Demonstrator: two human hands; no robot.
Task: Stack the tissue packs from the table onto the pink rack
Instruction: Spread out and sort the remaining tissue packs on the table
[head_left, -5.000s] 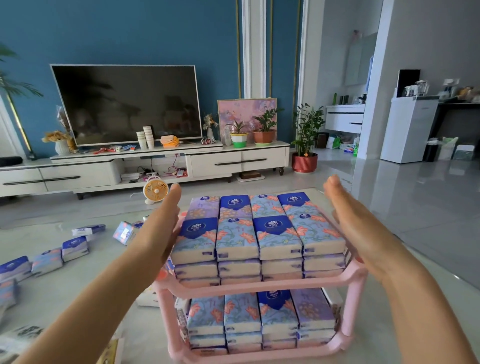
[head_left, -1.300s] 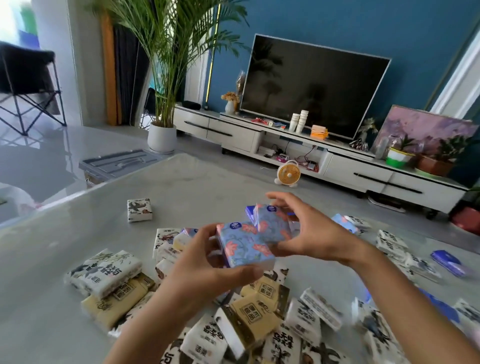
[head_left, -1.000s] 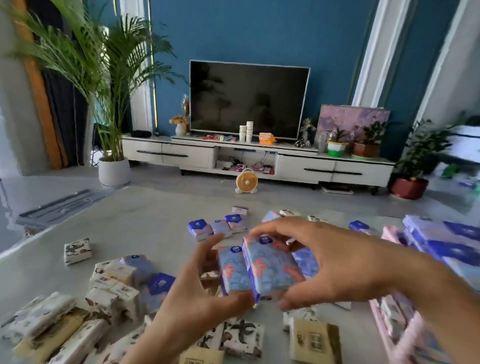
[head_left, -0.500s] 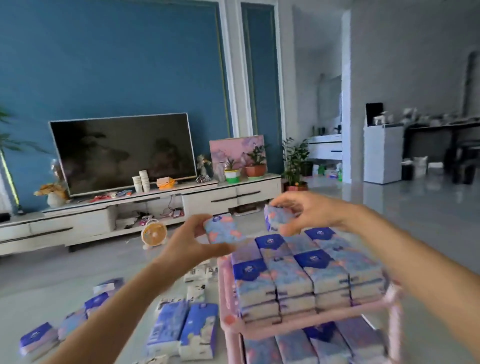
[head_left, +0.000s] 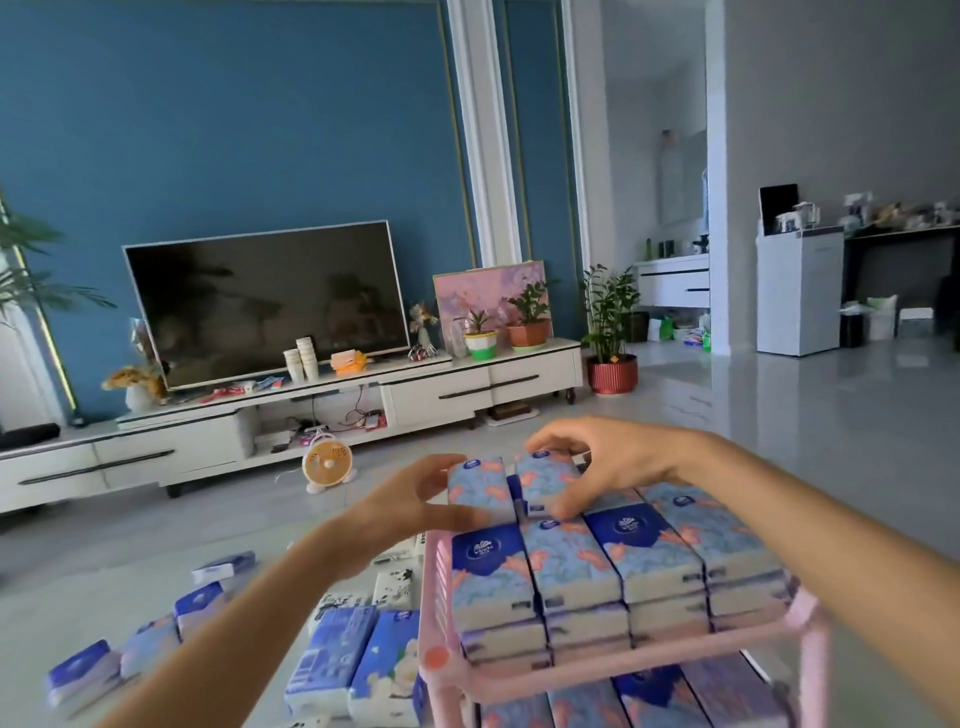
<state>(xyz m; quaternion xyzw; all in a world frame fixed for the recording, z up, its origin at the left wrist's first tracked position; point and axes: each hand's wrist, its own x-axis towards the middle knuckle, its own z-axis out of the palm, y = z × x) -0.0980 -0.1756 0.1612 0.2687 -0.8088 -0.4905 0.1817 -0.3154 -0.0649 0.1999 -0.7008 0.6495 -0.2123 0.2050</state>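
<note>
Head view, the only one given. Gripping the left pack (head_left: 480, 488) in the left hand (head_left: 410, 499), thumb along the near edge and fingers curled over the far side. Pinching the right pack (head_left: 545, 480) in the right hand (head_left: 597, 462), fingers arched over the top and thumb pressed to the near face. Held side by side, just beside each other, over the back of the top tier (head_left: 571, 566) of the pink rack (head_left: 623, 670). Impossible to tell whether resting on the layer beneath or just clear of it. Across the front of that tier, four columns of floral packs, several layers deep, standing above the pink rail. Below, on the lower shelf (head_left: 649, 701), more of the same, filling what shows of it, though blurred and cut off by the bottom edge. Judged from this: well along, with both shelves largely loaded and only the uppermost layer at the back being built up. Left to do, it seems: setting these two down square with their neighbours, then fetching the loose packs (head_left: 332, 660) scattered over the table (head_left: 78, 582) to the left of the rack, blue ones and white printed ones alike. No telling how many more lie out of sight, nor how much height the top tier can take before toppling.
</note>
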